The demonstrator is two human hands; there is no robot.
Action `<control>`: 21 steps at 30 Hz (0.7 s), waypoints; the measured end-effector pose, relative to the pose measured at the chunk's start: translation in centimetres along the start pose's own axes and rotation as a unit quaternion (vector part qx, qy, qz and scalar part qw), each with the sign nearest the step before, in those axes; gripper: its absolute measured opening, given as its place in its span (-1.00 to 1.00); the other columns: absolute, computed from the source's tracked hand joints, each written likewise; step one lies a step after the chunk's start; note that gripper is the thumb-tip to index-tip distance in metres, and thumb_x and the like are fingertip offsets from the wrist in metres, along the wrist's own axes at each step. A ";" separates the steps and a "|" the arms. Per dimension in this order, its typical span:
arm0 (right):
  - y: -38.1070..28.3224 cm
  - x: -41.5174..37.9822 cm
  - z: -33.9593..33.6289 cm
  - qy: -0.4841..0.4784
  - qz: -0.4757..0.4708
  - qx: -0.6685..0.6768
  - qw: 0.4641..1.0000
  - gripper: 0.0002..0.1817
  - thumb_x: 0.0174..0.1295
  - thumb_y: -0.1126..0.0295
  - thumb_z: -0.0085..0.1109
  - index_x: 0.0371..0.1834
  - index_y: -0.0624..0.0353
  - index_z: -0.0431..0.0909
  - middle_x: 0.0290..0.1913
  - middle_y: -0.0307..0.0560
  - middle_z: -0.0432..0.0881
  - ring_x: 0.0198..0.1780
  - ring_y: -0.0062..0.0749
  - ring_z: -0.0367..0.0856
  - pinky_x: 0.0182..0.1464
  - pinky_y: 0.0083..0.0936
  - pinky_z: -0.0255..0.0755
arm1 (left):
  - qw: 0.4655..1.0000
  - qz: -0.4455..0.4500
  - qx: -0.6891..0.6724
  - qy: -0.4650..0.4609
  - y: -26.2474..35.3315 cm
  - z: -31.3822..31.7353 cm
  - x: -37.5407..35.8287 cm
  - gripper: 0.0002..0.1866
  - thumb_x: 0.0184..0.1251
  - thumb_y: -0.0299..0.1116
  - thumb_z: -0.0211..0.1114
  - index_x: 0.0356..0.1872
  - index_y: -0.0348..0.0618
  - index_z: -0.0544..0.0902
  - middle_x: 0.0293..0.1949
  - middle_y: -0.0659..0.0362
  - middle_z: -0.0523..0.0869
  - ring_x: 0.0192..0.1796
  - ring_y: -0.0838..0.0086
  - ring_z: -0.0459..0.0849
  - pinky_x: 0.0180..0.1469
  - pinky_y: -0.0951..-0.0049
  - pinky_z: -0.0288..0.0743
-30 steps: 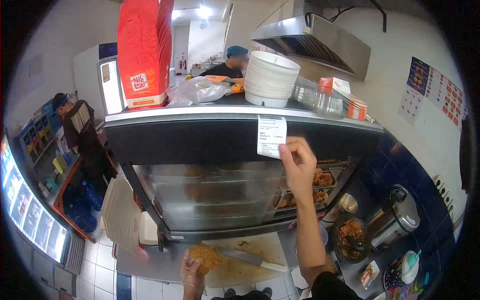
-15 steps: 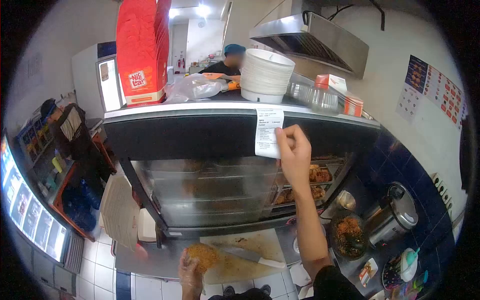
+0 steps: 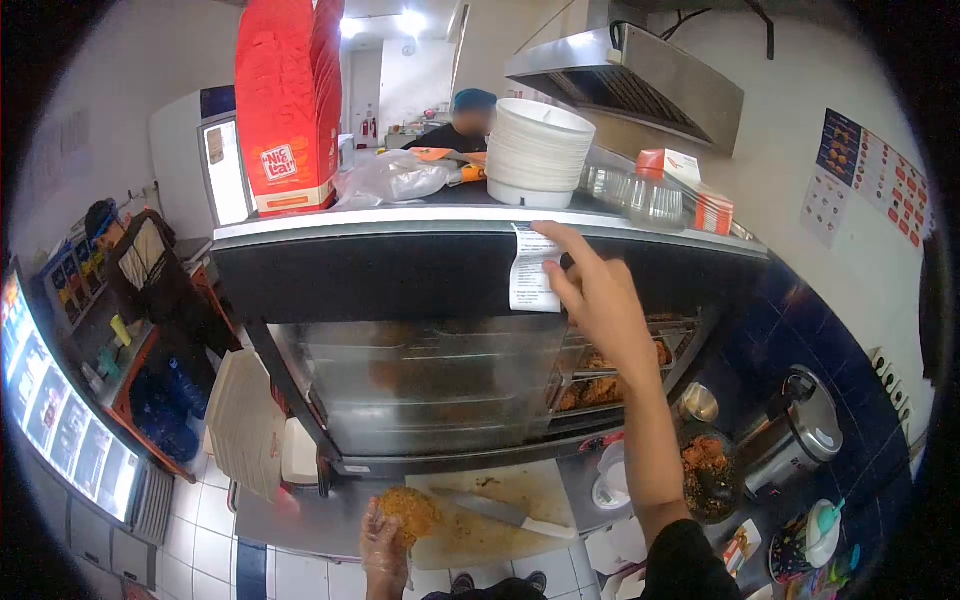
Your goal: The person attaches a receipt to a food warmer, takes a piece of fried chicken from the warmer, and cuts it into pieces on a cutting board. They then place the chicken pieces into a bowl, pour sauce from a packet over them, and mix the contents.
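Left hand clamped on breaded piece; slip touched by open right hand.
Slip set near cabinet top edge; knife unheld.

The right hand has stretched a finger to the top of the receipt

Bright ceiling lights glare at the top, and the screen at left glows washed-out. Under the steel hood it is dimmer. Fisheye distortion bends the edges into black corners; the receipt's small print looks soft.
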State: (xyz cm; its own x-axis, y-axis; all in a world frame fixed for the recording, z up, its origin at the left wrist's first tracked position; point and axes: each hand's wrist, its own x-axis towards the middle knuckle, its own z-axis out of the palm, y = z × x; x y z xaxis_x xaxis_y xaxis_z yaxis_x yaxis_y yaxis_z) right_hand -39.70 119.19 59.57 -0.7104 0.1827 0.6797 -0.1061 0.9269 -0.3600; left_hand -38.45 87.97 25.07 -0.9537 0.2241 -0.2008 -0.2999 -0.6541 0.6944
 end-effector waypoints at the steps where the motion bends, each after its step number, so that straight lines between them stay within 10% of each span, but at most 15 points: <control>1: 0.0 0.0 -0.3 -0.005 -0.025 -0.080 0.996 -0.56 0.35 0.40 0.20 0.30 -0.10 0.51 -0.51 -0.04 0.66 -0.57 -0.15 0.63 -0.39 -0.30 0.54 | 1.000 0.004 0.019 -0.007 0.1 0.3 -0.1 -0.18 0.28 -0.49 0.35 0.53 -0.24 0.14 0.29 -0.08 0.51 0.22 0.09 0.63 0.20 0.09 0.63; 7: -0.3 1.2 -1.3 0.095 -0.276 -0.257 0.921 -0.51 0.14 0.42 0.36 0.21 0.03 0.59 -0.01 -0.07 0.59 -0.09 -0.16 0.62 -0.10 -0.27 0.54 | 1.000 -0.005 -0.028 -0.008 -0.4 0.3 0.4 -0.23 0.30 -0.62 0.31 0.52 -0.10 0.23 0.17 -0.01 0.56 0.17 0.17 0.63 0.14 0.12 0.65; 21: 0.7 2.5 -2.3 0.020 -0.305 -0.207 0.929 -0.55 0.09 0.44 0.34 0.11 0.17 0.58 -0.02 -0.01 0.59 -0.02 -0.11 0.62 -0.01 -0.21 0.56 | 1.000 -0.022 -0.005 0.003 -1.1 0.5 1.1 -0.22 0.30 -0.58 0.35 0.53 -0.16 0.21 0.17 0.00 0.55 0.15 0.16 0.63 0.12 0.14 0.64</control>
State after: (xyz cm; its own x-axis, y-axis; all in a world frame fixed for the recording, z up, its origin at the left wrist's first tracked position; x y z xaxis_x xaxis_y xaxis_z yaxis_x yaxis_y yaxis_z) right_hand -39.98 121.03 62.46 -0.5788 -0.4143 0.7024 -0.1982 0.9070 0.3716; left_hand -39.16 89.25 24.41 -0.9396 0.2481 -0.2358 -0.3420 -0.6509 0.6778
